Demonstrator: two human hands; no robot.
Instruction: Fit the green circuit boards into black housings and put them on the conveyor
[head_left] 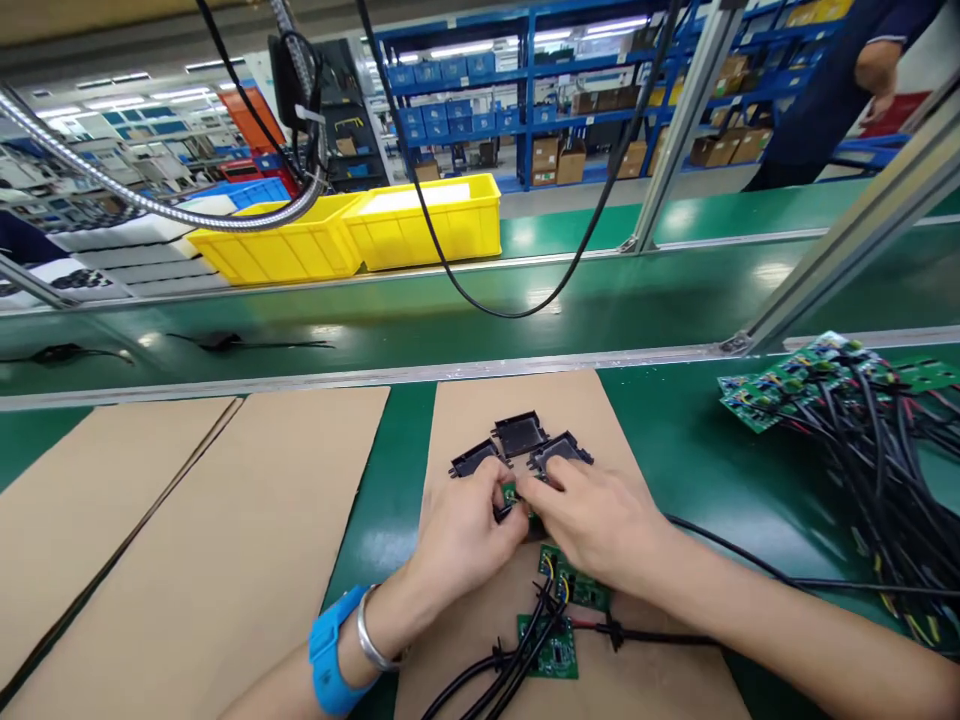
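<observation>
My left hand, with fingers closed, pinches a small green circuit board, partly hidden by the fingers. From the other side my right hand closes its fingertips on the same board. Something black shows beneath the fingers; its shape is mostly covered. Just beyond the hands lie three shallow black plastic housings, a left one, a rear one and a right one. Nearer to me, another green circuit board and several black cables rest on the cardboard.
Many wired circuit boards with a bundle of black cables are heaped at right. More cardboard covers the left bench. Yellow bins stand past the rail. A black cable loop hangs ahead. A person is at far right.
</observation>
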